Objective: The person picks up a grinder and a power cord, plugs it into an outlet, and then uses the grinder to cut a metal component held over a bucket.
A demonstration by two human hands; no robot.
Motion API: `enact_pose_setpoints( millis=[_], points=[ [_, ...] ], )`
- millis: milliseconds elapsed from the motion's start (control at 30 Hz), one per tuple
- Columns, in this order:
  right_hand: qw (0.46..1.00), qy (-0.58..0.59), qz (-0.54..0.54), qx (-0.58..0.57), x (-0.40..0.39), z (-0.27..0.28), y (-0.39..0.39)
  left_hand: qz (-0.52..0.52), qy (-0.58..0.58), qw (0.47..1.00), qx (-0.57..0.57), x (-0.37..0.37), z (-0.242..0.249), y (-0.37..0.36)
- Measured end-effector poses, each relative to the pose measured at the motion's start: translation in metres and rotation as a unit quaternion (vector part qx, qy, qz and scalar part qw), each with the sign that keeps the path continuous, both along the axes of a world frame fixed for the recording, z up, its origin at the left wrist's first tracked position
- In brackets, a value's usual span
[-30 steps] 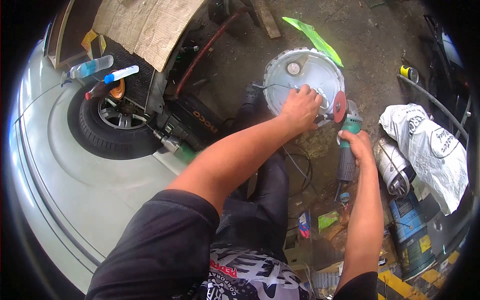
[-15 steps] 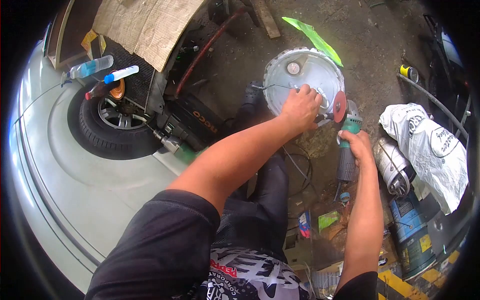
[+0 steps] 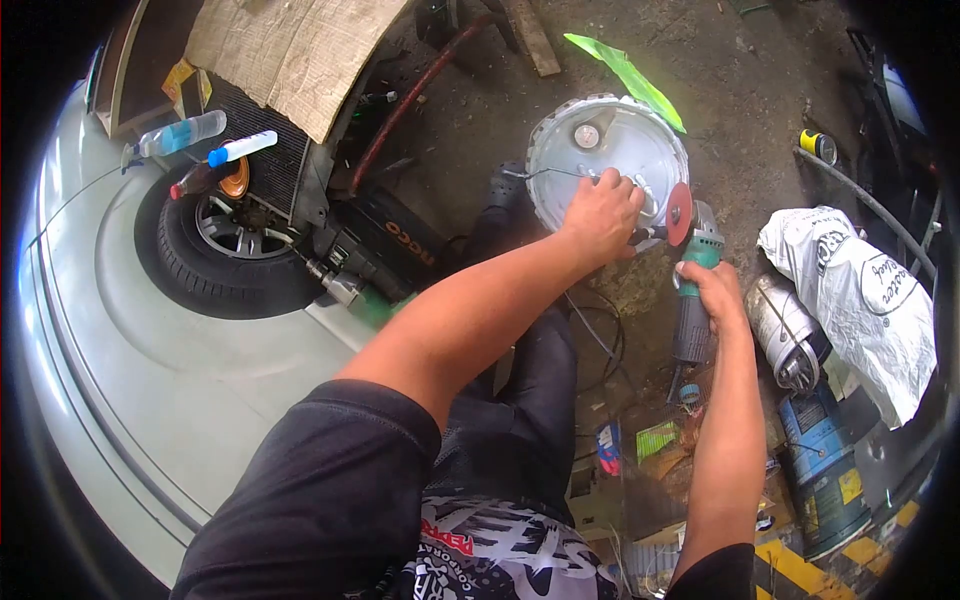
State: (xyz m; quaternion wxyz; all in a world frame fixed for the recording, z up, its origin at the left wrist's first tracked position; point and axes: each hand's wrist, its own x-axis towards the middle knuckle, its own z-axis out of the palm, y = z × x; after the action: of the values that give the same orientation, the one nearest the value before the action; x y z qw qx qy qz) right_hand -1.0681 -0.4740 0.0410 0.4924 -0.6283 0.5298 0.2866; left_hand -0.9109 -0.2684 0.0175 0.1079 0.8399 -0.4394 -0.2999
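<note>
An angle grinder [image 3: 692,315] with a green and grey body and a reddish disc [image 3: 679,212] is gripped by my right hand [image 3: 712,290]. My left hand [image 3: 603,213] is closed over the lower middle of a round whitish pail lid [image 3: 560,142], just left of the disc. Its fingers are wrapped round something dark that sticks out toward the grinder, perhaps its side handle; most of it is hidden. A thin wire handle [image 3: 553,171] crosses the lid's left part. A small round label [image 3: 586,136] is on the lid.
At the left stands a silver car [image 3: 120,350] with a wheel [image 3: 235,235] and several bottles [image 3: 190,133] nearby. A bright green strip [image 3: 630,80] lies beyond the lid. To the right are a white sack [image 3: 850,290], a metal cylinder [image 3: 785,325] and a blue can [image 3: 822,440].
</note>
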Motion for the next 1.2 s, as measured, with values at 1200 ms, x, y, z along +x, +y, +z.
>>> enact_pose_setpoints(
  millis=[1200],
  points=[
    [1.0, 0.01, 0.018, -0.004, -0.0003, 0.0021, -0.0013, -0.012, 0.003, 1.0, 0.0, 0.0017, -0.0001, 0.0005]
  ],
)
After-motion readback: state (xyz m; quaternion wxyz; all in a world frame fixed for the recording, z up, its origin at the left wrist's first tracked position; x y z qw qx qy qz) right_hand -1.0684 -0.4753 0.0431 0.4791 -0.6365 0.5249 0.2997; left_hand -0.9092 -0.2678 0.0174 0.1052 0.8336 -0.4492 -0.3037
